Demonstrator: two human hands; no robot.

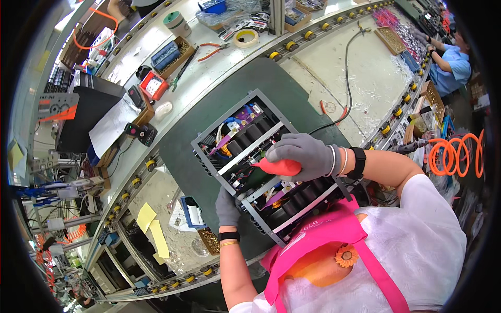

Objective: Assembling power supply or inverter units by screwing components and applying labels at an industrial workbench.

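A grey metal chassis point(266, 133) holding circuit boards, black cylindrical capacitors and coloured wires lies tilted in front of me. My right hand point(308, 154), in a grey glove, is closed around a red tapered squeeze bottle point(282, 167). The bottle's narrow tip points left, over the wiring in the middle of the chassis. My left hand point(228, 207), gloved as well, grips the chassis at its lower left edge; some of its fingers are hidden by the frame. Under the chassis is a dark green board point(209, 112).
Roller rails point(291, 46) run along the line. Beyond the board lie a tape roll point(246, 38), red-handled pliers point(210, 50) and a red box point(153, 85). A black cable point(348, 78) stretches at the right. Yellow papers point(159, 239) lie at the left. Another person point(453, 65) works far right.
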